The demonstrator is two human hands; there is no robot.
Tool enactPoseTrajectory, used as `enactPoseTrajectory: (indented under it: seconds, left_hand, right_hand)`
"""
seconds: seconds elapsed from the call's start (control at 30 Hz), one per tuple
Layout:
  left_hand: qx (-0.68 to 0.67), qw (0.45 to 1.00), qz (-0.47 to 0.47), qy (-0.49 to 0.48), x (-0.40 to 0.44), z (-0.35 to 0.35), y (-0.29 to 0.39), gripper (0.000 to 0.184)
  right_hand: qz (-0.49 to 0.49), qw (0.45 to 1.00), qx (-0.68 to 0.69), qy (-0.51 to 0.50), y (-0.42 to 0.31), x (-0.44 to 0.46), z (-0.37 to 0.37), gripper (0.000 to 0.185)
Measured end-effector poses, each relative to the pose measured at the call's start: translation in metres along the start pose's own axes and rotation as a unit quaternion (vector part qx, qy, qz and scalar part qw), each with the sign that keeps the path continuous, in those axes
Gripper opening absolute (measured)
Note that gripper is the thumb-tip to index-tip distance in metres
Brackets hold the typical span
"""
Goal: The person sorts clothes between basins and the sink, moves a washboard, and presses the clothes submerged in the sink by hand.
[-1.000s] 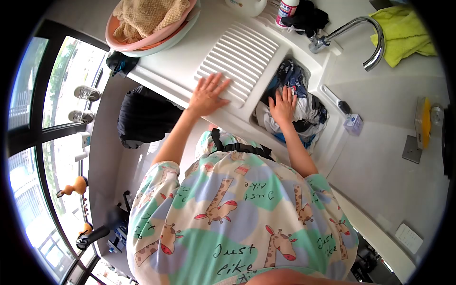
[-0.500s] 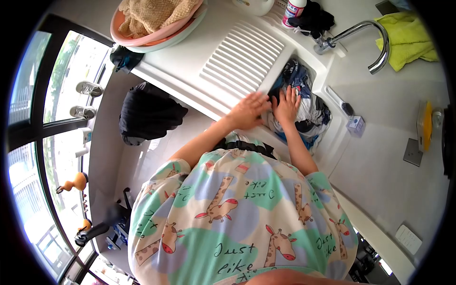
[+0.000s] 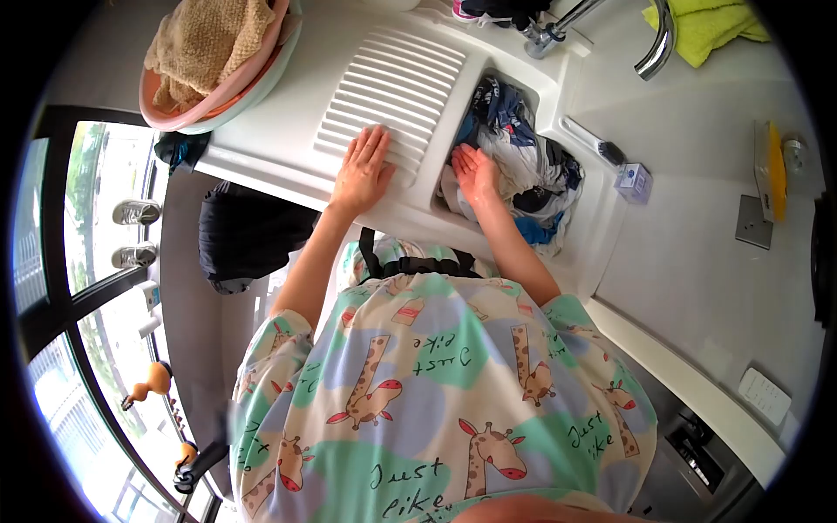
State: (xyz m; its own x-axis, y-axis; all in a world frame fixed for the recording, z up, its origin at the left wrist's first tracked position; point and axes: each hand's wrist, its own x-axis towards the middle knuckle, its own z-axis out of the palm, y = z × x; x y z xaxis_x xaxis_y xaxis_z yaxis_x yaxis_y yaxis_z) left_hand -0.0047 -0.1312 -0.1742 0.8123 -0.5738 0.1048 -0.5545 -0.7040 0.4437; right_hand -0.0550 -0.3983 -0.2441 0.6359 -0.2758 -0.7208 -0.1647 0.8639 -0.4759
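Observation:
My left hand (image 3: 362, 173) rests flat on the lower end of the white ridged washboard (image 3: 397, 91), fingers stretched out and nothing in it. Over the left side of the sink, my right hand (image 3: 477, 176) is turned partly palm up, fingers extended and empty. Beside and beneath it lies a heap of clothes (image 3: 514, 161), white, grey, dark and blue, filling the basin. The white sink rim (image 3: 602, 205) runs around the heap. Whether my right hand touches the cloth I cannot tell.
Stacked basins (image 3: 144, 96) hold a beige towel (image 3: 205, 44) at upper left. A chrome faucet (image 3: 545, 39) stands behind the sink. To the right are a brush (image 3: 602, 148), a small box (image 3: 634, 183) and a yellow-green cloth (image 3: 706, 26). Dark clothing (image 3: 248, 231) hangs below the counter.
My left hand has moved left from the sink's edge onto the washboard. My right hand has drawn back from the clothes toward the basin's left side and turned over. The camera view has shifted.

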Motion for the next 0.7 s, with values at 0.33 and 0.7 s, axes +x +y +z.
enactPoseTrajectory:
  seconds: [0.33,0.7]
  left_hand:
    - [-0.016,1.000,0.005,0.024,0.002,-0.005,0.004,0.066]
    - [-0.035,0.999,0.005,0.025,0.001,-0.003,0.000,0.071]
  right_hand:
    - [0.019,0.996,0.038,0.075,0.018,0.077,-0.024,0.033]
    - [0.088,0.985,0.082,-0.127,-0.012,0.007,0.021,0.025]
